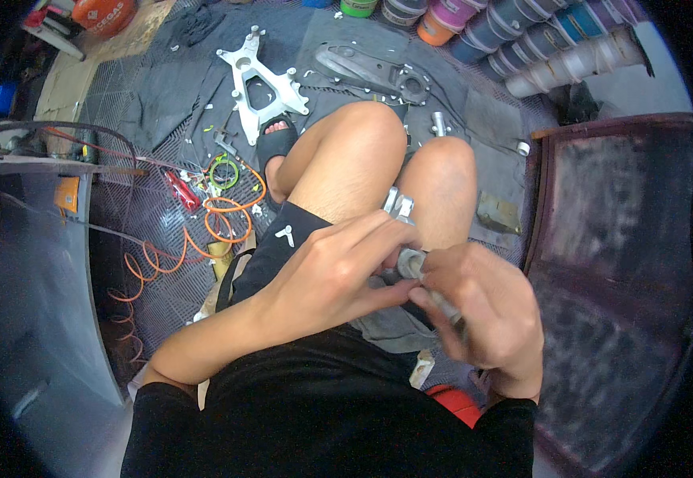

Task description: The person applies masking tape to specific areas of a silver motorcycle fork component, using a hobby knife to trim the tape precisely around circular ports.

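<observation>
My left hand (pixel 343 263) grips a silver-grey metal part over my lap. Its forked end (pixel 399 204) sticks out beyond my fingers, between my knees. A round, ring-like end (pixel 410 263) of metal faces my right hand (pixel 487 305). That hand is closed around a slim, rod-like tool (pixel 447 308), whose tip meets the ring-like end. Motion blur and my fingers hide what kind of tool it is. Under both hands, a grey cloth (pixel 394 331) lies across my lap.
On the floor mats lie a silver metal bracket (pixel 266 98), a long grey engine cover (pixel 370 71) and a small metal tube (pixel 438 123). A coiled orange air hose (pixel 227 209) runs at left. Several paint buckets (pixel 442 21) line the back. A dark panel (pixel 609 197) stands at right.
</observation>
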The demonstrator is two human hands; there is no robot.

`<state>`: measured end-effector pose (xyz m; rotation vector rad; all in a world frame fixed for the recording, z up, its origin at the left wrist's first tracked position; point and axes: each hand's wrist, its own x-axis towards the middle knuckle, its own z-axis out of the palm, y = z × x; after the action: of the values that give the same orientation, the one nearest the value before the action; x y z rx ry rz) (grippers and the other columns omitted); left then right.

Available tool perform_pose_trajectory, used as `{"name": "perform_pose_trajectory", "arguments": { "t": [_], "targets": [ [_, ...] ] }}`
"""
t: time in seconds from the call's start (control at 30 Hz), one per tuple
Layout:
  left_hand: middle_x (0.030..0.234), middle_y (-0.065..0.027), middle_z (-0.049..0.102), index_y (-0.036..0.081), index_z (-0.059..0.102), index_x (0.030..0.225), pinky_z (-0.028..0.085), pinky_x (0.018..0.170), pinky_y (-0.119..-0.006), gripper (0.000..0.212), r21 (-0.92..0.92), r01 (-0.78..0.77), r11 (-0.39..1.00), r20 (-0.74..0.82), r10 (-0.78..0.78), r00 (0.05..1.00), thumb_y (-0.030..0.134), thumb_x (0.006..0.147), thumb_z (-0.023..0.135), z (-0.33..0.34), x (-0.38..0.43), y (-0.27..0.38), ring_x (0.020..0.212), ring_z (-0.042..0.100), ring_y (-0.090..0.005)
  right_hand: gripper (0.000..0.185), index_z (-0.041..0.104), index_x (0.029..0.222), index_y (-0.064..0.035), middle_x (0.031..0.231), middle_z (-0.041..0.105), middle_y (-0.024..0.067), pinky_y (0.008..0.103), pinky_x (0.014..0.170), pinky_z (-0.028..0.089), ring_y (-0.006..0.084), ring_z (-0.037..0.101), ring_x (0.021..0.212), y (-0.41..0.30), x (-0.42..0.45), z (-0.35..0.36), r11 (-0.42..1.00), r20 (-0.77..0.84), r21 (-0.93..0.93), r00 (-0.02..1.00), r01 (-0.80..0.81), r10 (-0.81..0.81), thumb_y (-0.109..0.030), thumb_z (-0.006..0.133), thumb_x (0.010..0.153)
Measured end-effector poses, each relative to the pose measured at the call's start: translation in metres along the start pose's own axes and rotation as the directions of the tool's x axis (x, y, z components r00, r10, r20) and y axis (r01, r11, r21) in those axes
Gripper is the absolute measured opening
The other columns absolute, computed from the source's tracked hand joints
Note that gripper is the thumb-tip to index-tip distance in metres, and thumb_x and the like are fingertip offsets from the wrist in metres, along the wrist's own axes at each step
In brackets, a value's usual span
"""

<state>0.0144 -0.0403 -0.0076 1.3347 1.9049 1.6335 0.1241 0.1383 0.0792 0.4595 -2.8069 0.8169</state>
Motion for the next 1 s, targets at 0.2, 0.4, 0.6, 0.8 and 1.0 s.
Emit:
{"name": "perform_pose_trajectory", "arguments": {
  "t": [0.2, 0.4, 0.6, 0.8, 1.0],
  "targets": [
    [0.084, -0.0040, 0.060, 0.003, 0.071, 0.118, 0.054, 0.062, -0.029, 0.055, -0.106, 0.062, 0.992, -0.060, -0.069, 0.996, -0.003, 0.068, 0.093, 0.005, -0.001, -0.001, 0.070, 0.061, -0.0136, 0.030, 0.065, 0.100, 0.0041, 0.107, 0.072, 0.0193, 0.0416, 0.074, 0.063, 0.0333, 0.076, 0.088, -0.003, 0.001, 0.011, 1.000, -0.093, 0.026, 0.996, -0.003, 0.005, -0.002, 0.081, 0.075],
    [0.084, -0.0037, 0.062, 0.002, 0.071, 0.118, 0.053, 0.060, -0.027, 0.050, -0.044, 0.015, 0.999, -0.120, -0.020, 0.993, -0.002, 0.073, 0.092, 0.004, -0.003, -0.004, 0.067, 0.061, -0.0115, 0.033, 0.064, 0.104, 0.0041, 0.103, 0.074, 0.0199, 0.0415, 0.074, 0.063, 0.0347, 0.076, 0.086, 0.004, 0.000, 0.012, 0.993, -0.142, 0.114, 0.988, -0.039, 0.055, 0.001, 0.083, 0.077],
    [0.085, -0.0034, 0.065, 0.004, 0.072, 0.117, 0.054, 0.059, -0.026, 0.047, -0.086, 0.069, 0.994, -0.130, -0.080, 0.988, 0.000, 0.075, 0.091, 0.012, -0.010, -0.006, 0.068, 0.062, -0.0096, 0.036, 0.063, 0.106, 0.0014, 0.101, 0.075, 0.0194, 0.0408, 0.077, 0.062, 0.0345, 0.076, 0.087, 0.002, 0.003, 0.011, 0.966, -0.079, 0.221, 0.984, -0.136, 0.157, 0.009, 0.083, 0.078],
    [0.087, -0.0033, 0.065, 0.004, 0.074, 0.113, 0.054, 0.061, -0.025, 0.040, -0.094, 0.112, 0.989, -0.141, -0.124, 0.982, 0.000, 0.077, 0.091, 0.008, -0.012, -0.002, 0.068, 0.061, -0.0091, 0.014, 0.055, 0.111, 0.0030, 0.099, 0.073, 0.0241, 0.0330, 0.068, 0.059, 0.0243, 0.071, 0.076, 0.000, -0.005, 0.003, 0.872, -0.369, 0.470, 0.868, -0.135, 0.333, 0.003, 0.065, 0.101],
    [0.084, -0.0035, 0.064, 0.003, 0.075, 0.111, 0.052, 0.061, -0.025, 0.039, -0.018, 0.037, 0.999, -0.135, -0.039, 0.990, 0.002, 0.077, 0.092, -0.001, -0.008, 0.003, 0.068, 0.061, -0.0103, 0.013, 0.053, 0.111, 0.0025, 0.100, 0.073, 0.0255, 0.0291, 0.071, 0.059, 0.0196, 0.069, 0.074, 0.007, -0.025, -0.007, 0.803, -0.415, 0.563, 0.772, -0.198, 0.481, -0.007, 0.060, 0.108]
  ]
}}
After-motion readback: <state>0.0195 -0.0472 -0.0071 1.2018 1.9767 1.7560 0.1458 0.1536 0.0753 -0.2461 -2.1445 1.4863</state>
